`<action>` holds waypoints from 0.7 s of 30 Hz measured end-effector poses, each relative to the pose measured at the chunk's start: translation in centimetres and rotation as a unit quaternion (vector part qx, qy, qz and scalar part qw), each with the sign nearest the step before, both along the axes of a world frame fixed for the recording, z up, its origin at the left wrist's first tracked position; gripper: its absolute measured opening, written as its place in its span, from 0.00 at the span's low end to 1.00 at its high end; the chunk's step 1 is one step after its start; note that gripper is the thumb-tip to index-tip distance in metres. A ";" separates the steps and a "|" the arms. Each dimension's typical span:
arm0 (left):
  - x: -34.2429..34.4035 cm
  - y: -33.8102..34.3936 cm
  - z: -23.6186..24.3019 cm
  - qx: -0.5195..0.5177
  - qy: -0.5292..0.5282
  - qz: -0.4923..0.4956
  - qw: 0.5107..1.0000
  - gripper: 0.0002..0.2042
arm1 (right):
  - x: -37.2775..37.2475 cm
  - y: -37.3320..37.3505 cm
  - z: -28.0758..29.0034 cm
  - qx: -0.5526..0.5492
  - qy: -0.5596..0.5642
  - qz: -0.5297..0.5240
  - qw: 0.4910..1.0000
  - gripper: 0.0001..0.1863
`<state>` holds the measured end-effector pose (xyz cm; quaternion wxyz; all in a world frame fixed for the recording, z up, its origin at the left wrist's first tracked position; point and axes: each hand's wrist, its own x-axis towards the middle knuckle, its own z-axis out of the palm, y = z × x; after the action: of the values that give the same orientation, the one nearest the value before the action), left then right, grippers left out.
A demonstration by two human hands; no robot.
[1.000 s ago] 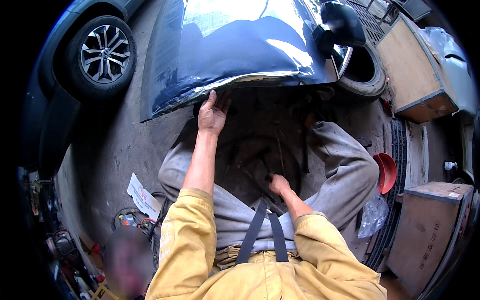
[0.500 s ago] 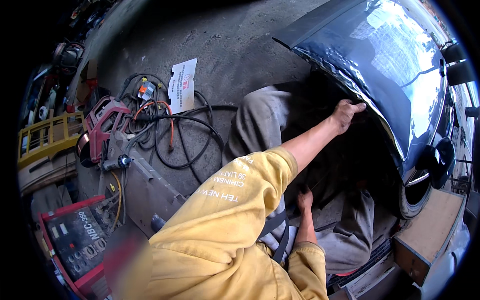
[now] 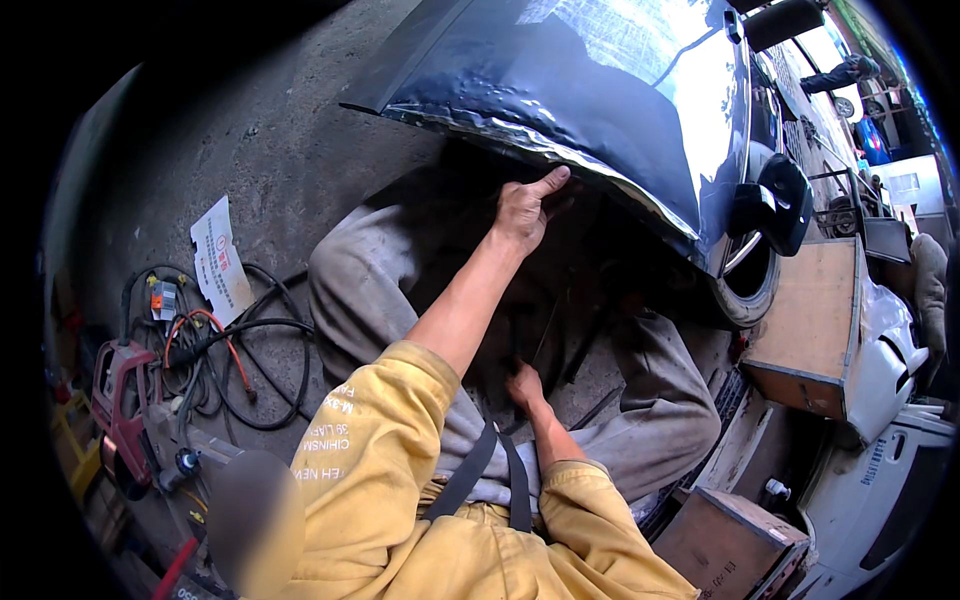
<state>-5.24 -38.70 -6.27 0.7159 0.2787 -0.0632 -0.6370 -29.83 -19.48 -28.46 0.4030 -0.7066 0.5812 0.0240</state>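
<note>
The dark blue car door (image 3: 600,110) stands in front of me, its lower edge crumpled and bare in places. My left hand (image 3: 522,214) is at that edge, thumb against the outer rim and the other fingers curled underneath, partly in shadow. Lower down, between my legs, my right hand (image 3: 524,386) is closed around a dark, handle-like thing (image 3: 515,345). Its upper end runs into the shade beneath the door, so its kind cannot be made out.
A wooden box (image 3: 805,315) stands by the tyre (image 3: 752,295), and another box (image 3: 730,540) is nearer. Black cables (image 3: 265,405) lie coiled on the floor at left, beside a white printed sheet (image 3: 220,262) and a red-framed machine (image 3: 122,390). A white car panel (image 3: 880,490) is at right.
My view has swung right, so the door and floor items sit further left. My left hand stays at the door's lower edge; my right hand shows more clearly now.
</note>
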 end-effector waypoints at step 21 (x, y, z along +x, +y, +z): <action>1.2 0.8 -0.9 -0.070 0.039 0.029 0.996 0.12 | 0.6 -0.1 1.5 0.079 0.009 -0.035 0.996 0.22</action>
<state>-4.09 -37.86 -7.12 0.7535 0.2047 -0.0717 -0.6206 -29.26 -19.56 -26.98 0.4528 -0.6517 0.6053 0.0624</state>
